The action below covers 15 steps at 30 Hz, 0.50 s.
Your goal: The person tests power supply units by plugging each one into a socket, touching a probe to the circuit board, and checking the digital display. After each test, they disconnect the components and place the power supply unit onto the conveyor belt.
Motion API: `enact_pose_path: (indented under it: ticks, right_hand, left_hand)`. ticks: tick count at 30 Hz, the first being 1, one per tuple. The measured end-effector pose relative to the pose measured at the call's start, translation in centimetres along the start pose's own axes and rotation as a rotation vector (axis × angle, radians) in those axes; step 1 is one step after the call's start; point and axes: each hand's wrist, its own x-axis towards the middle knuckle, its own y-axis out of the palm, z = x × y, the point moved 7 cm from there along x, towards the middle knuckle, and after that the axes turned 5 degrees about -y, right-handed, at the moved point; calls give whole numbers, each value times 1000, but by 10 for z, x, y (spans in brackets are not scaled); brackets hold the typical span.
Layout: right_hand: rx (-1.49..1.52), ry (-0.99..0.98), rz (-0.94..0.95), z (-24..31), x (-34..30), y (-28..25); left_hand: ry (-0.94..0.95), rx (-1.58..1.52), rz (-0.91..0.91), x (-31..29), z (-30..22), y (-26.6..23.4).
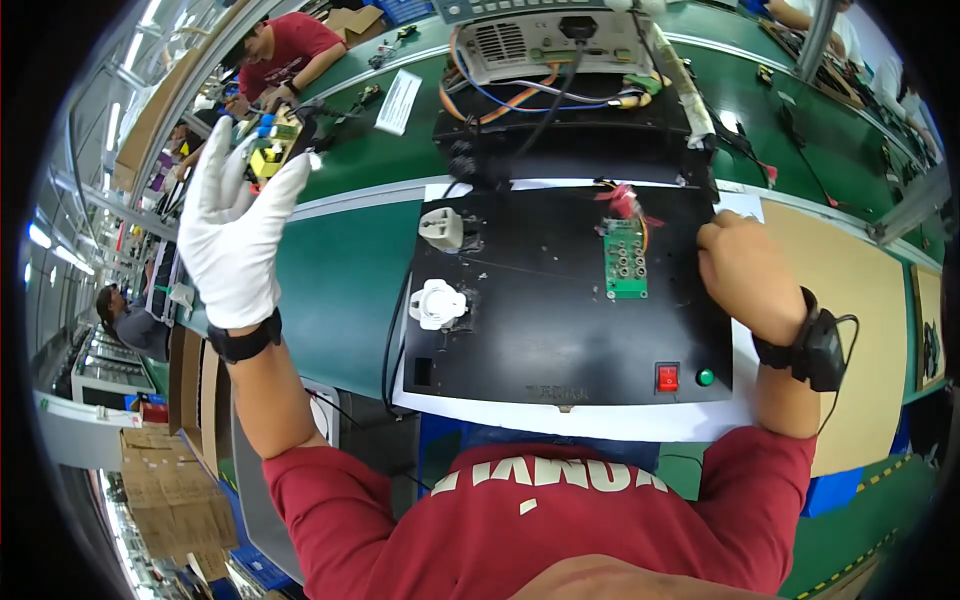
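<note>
We part left hand (236, 240) fingers wide by yellow-blocked circuit board (267, 160); hold unclear, loose pinch could drop it. Right hand (750, 268) curls beside black panel (540, 310), hold hidden.

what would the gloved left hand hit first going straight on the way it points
Probably the circuit board, seen in the gap of the spread left hand; depth is unclear, and they may already touch.

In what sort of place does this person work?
Probably an electronics assembly or testing workshop. A black panel carries a green circuit board, a vented instrument case stands behind it, and another person works at a green bench.
</note>
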Motion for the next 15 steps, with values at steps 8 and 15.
enact_pose_path:
  ticks: [8,15]
  right_hand:
    - [1291,104,39,2,14,2]
    - [1735,45,-5,18,18,13]
  left_hand:
    - [-87,362,361,-45,44,10]
    - [-669,-315,419,-107,89,29]
